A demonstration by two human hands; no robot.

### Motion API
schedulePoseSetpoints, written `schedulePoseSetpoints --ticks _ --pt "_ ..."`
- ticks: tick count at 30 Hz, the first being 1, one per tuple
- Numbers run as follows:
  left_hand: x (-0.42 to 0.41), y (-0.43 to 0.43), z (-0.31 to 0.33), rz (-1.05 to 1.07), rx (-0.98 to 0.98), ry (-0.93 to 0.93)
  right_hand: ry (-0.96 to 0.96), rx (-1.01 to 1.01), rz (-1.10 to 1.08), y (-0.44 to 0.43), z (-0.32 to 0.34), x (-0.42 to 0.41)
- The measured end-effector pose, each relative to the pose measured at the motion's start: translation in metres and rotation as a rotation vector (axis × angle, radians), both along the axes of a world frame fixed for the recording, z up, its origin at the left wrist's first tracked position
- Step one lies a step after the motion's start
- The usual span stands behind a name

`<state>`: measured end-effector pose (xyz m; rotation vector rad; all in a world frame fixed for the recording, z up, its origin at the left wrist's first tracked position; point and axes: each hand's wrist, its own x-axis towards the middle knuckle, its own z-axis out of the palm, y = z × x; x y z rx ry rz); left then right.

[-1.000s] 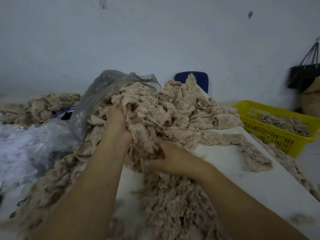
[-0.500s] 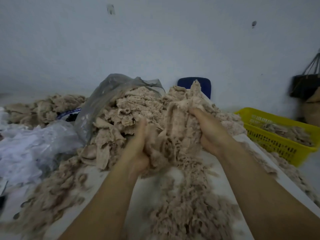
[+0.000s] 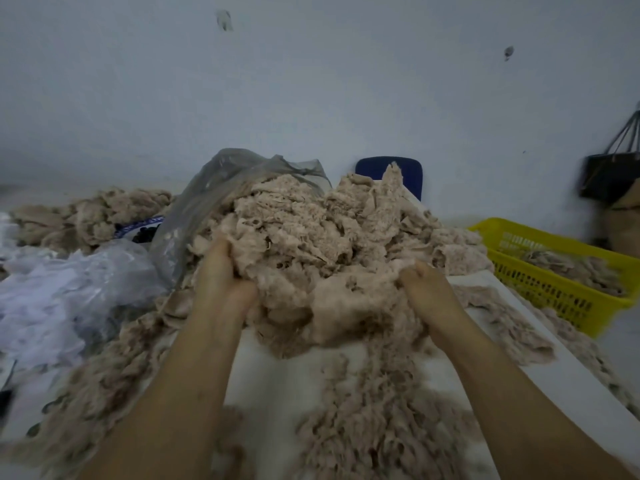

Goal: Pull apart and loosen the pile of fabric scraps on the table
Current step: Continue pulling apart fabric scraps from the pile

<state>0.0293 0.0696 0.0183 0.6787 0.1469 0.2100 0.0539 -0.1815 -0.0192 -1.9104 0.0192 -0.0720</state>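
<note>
Count: two hands, one big pile of fabric scraps (image 3: 329, 237), one smaller heap (image 3: 93, 213) far left, one yellow basket (image 3: 554, 275) holding more scraps, two plastic bags, one blue chair back (image 3: 389, 168), one black bag (image 3: 609, 174) by the wall.

Your left hand (image 3: 221, 275) is pushed into the pile's left flank. Its fingertips are buried in cloth, so you cannot tell how tightly it holds. Your right hand (image 3: 426, 289) is on the pile's near right edge, knuckles bent, fingers curled into a clump.

The pile sits on the white table (image 3: 277, 382), between your two hands and rising beyond them. Loose scraps trail toward you on the tabletop. The grey bag (image 3: 214, 188) drapes over the pile's back left. The whitish bag (image 3: 69, 292) lies left of your left hand, apart from it. The basket is right of the table.
</note>
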Motion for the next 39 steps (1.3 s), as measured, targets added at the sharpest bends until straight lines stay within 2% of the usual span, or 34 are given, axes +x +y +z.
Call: schedulePoseSetpoints --ticks 2,4,6,8,10,13,15,18,19,21,22,23,25,28,29,30,32,34,36,39 --pt "-0.003 0.015 0.001 -0.009 -0.028 -0.038 0.064 0.030 -0.020 -0.001 -0.001 0.001" --pt "0.000 0.020 -0.004 0.025 0.039 0.001 0.072 0.132 -0.005 0.008 0.008 0.001" --pt "0.002 0.013 -0.011 0.078 0.260 0.088 0.018 0.175 0.025 0.024 0.019 0.004" --pt "-0.002 0.000 -0.017 0.109 0.485 0.047 -0.022 0.075 0.135 0.041 0.031 0.004" --pt "-0.010 -0.017 -0.022 -0.049 0.687 -0.142 0.013 -0.056 0.316 0.058 0.040 0.002" --pt "-0.017 -0.027 -0.028 -0.278 1.030 -0.250 0.083 -0.041 0.450 0.077 0.047 0.004" --pt "-0.017 -0.021 -0.028 -0.299 1.124 -0.202 0.084 -0.082 0.492 0.079 0.050 0.005" --pt "-0.012 -0.008 -0.032 -0.104 1.237 0.007 0.000 -0.223 0.505 0.071 0.045 0.008" --pt "-0.010 -0.002 -0.033 -0.023 1.186 0.093 -0.007 -0.168 0.479 0.064 0.041 0.013" --pt "-0.005 0.013 -0.028 0.066 0.848 0.195 0.113 0.172 0.376 0.048 0.034 0.021" --pt "-0.003 0.022 -0.024 0.050 0.626 0.170 0.139 0.280 0.301 0.042 0.028 0.025" --pt "-0.001 0.031 -0.020 0.041 0.441 0.112 0.122 0.236 0.239 0.039 0.019 0.028" --pt "0.002 0.040 -0.012 0.046 0.287 0.020 0.001 -0.119 0.257 0.047 -0.002 0.027" --pt "0.000 0.040 -0.009 0.048 0.219 -0.044 -0.061 -0.766 0.605 0.078 -0.039 0.016" --pt "-0.002 0.040 -0.009 0.035 0.178 -0.061 -0.096 -0.888 0.626 0.084 -0.048 0.015" --pt "-0.005 0.042 -0.008 0.015 0.100 -0.081 -0.174 -0.898 0.565 0.086 -0.051 0.016" --pt "-0.009 0.050 -0.008 -0.009 -0.094 -0.130 -0.240 -0.669 0.372 0.075 -0.041 0.023" --pt "-0.010 0.058 -0.011 0.007 -0.190 -0.169 -0.171 -0.381 0.169 0.056 -0.021 0.031" --pt "-0.005 0.058 -0.016 0.025 -0.150 -0.179 -0.148 -0.073 0.050 0.040 0.002 0.038" --pt "0.000 0.057 -0.021 0.131 -0.091 -0.082 -0.239 0.144 -0.090 0.026 0.027 0.040"
